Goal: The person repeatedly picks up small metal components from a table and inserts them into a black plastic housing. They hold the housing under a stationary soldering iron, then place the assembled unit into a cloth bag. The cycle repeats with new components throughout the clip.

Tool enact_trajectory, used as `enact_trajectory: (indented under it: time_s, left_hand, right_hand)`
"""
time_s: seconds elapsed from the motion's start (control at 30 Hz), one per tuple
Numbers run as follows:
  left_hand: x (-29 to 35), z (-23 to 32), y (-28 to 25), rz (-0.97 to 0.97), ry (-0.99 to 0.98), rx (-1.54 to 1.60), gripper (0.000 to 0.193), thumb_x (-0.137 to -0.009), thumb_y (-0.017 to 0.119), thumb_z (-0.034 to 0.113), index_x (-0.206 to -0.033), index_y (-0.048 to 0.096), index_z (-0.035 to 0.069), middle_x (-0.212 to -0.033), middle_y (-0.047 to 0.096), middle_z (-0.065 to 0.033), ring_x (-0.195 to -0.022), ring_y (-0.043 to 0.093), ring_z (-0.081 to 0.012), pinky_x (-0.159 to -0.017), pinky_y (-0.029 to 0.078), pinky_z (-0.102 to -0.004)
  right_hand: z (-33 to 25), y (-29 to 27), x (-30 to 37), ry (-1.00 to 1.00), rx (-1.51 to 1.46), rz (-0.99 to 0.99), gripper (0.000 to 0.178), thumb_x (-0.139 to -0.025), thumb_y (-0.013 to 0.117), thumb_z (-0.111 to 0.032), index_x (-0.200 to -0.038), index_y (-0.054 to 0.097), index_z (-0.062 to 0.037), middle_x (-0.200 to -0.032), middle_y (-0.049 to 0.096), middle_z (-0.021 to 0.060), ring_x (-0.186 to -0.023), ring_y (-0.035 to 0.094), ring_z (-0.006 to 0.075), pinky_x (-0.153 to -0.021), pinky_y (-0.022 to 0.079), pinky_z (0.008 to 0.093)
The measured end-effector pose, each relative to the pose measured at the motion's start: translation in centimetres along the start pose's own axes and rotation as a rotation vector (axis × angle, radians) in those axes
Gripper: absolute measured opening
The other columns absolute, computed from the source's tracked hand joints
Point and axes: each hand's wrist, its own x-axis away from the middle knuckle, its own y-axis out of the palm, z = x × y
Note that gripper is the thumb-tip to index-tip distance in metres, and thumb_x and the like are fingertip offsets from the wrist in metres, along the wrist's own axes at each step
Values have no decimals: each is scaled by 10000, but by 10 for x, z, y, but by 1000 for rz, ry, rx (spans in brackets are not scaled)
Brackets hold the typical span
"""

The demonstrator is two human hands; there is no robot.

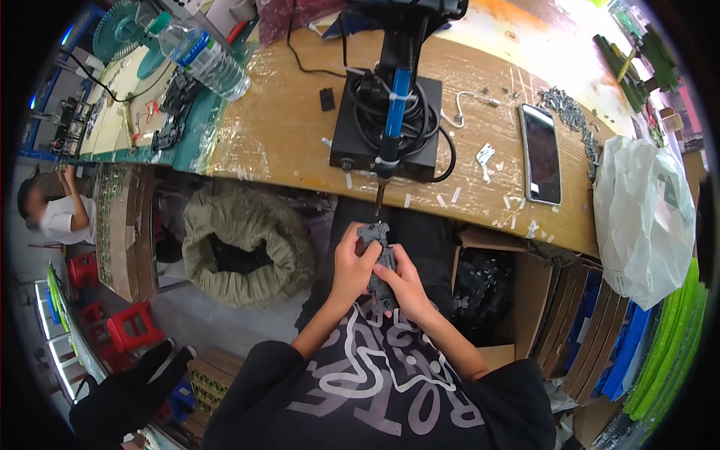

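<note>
A dark grey moulded plastic part (373, 233) is held between both my hands over my lap, just off the table's near edge. My left hand (350, 268) grips its left side, and my right hand (406, 283) closes round the right side with the thumb across it. The part's middle is covered by my fingers. Right above its far end points the bit (380, 196) of an electric screwdriver (397, 109) with a blue body, hanging upright from a black stand. Whether the bit touches the part, I cannot tell.
On the table (277, 150) are a water bottle (201, 58), a phone (540, 154) and a pile of screws (574, 112). A white plastic bag (645, 217) hangs at the right. Below stand an olive sack (247, 240) and a carton of black parts (484, 292). Another person (64, 217) sits far left.
</note>
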Motion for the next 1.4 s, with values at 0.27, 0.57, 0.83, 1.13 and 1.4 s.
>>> enact_trajectory:
  time_s: [0.27, 0.57, 0.83, 1.13, 1.4]
  left_hand:
    - [2, 28, 7, -101, -196, 428, 142, -819, 334, 29, -954, 378, 22, -972, 555, -197, -926, 558, -260, -748, 485, -333]
    - [-4, 33, 10, -121, -103, 413, 98, -838, 288, 15, -919, 340, -1, -900, 573, -205, -804, 593, -247, -714, 489, -324]
    - [-4, 32, 9, -113, -79, 397, 99, -831, 292, -11, -913, 347, -15, -892, 576, -206, -797, 594, -242, -718, 489, -324]
    - [-5, 34, 8, -125, -63, 370, 97, -826, 295, 0, -908, 343, -19, -890, 579, -204, -795, 593, -234, -696, 497, -311]
    - [-7, 36, 9, -99, -59, 348, 90, -826, 307, 6, -903, 348, -19, -886, 580, -207, -784, 595, -226, -690, 498, -304]
  right_hand:
    - [-2, 14, -4, -138, 47, 65, 249, -817, 451, -58, -1044, 354, -32, -730, 511, 69, -463, 522, 113, -355, 421, 214]
    - [-13, 19, -5, -170, 48, 66, 289, -815, 447, -47, -1086, 348, -18, -713, 517, 71, -460, 525, 114, -382, 433, 209]
    - [-11, 17, -4, -171, 81, 52, 283, -820, 449, -50, -1083, 349, -22, -721, 522, 82, -462, 532, 126, -378, 428, 215]
    - [-6, 15, -7, -221, 122, 50, 252, -825, 445, -49, -1061, 361, -20, -732, 523, 85, -462, 532, 133, -377, 429, 224]
    - [-15, 18, -6, -175, 89, 41, 247, -827, 443, -51, -1058, 360, -23, -723, 523, 86, -453, 532, 140, -347, 409, 218]
